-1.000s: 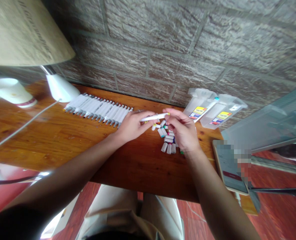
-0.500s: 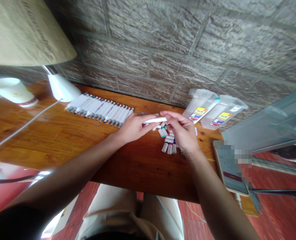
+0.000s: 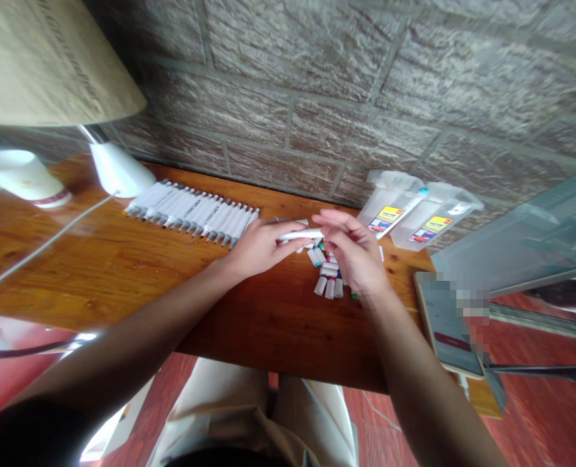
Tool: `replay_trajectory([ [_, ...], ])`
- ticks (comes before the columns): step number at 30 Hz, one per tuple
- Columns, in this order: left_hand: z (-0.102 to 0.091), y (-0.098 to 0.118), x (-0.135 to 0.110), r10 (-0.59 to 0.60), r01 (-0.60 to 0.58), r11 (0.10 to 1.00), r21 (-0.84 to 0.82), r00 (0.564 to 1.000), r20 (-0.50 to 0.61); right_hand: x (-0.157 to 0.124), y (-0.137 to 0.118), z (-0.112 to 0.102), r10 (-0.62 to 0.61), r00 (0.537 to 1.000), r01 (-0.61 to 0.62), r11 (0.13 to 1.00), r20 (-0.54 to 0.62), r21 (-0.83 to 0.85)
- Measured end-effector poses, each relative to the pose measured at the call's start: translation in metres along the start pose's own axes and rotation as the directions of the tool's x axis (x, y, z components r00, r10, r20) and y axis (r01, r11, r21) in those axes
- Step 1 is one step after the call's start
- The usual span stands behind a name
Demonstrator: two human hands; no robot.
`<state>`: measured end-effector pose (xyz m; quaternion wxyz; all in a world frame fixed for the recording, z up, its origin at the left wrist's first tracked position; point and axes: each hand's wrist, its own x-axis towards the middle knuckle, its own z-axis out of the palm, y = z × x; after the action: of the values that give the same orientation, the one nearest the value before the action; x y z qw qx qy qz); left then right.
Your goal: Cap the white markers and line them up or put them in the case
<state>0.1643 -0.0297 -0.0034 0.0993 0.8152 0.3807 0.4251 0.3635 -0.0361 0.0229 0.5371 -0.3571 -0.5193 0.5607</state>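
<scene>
A white marker (image 3: 300, 235) lies level across my left hand (image 3: 260, 250), gripped between thumb and fingers. My right hand (image 3: 360, 263) pinches the marker's right end with thumb and index finger, its other fingers lifted and spread. Whether a cap is on that end is hidden by the fingertips. Under and beside my right hand is a loose pile of marker caps (image 3: 330, 268) with coloured ends, partly covered by the hand. Left of my hands lies a tight row of white and grey markers (image 3: 195, 209), side by side on the wooden table (image 3: 137, 279).
Two clear plastic cases (image 3: 417, 224) with yellow labels stand by the stone wall (image 3: 268, 110); a marker is in the left one. A phone (image 3: 446, 324) lies at the right edge. At left are a lamp (image 3: 117, 170), its cord, and a paper cup (image 3: 25, 178).
The outer fingers of my right hand have lifted and spread a little. My left hand and the marker have hardly moved.
</scene>
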Motion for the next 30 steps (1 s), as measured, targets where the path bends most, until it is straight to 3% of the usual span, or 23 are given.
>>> replay_trajectory([
  [6,-0.0001,-0.0007,0.0002,-0.016,0.016,1.0,0.016,0.999,-0.032,0.0014,0.0011,0.0014,0.061,0.997,-0.061,0.998,-0.048,0.006],
  [24,0.0015,-0.0058,-0.0013,0.014,-0.014,1.0,-0.007,0.999,-0.045,0.003,0.0051,0.0,0.058,0.996,-0.056,0.998,-0.073,0.024],
  [30,0.0022,-0.0003,-0.0036,0.166,-0.155,0.985,-0.074,0.971,0.171,0.0072,-0.0006,0.0021,0.101,0.975,-0.09,0.994,-0.196,0.066],
])
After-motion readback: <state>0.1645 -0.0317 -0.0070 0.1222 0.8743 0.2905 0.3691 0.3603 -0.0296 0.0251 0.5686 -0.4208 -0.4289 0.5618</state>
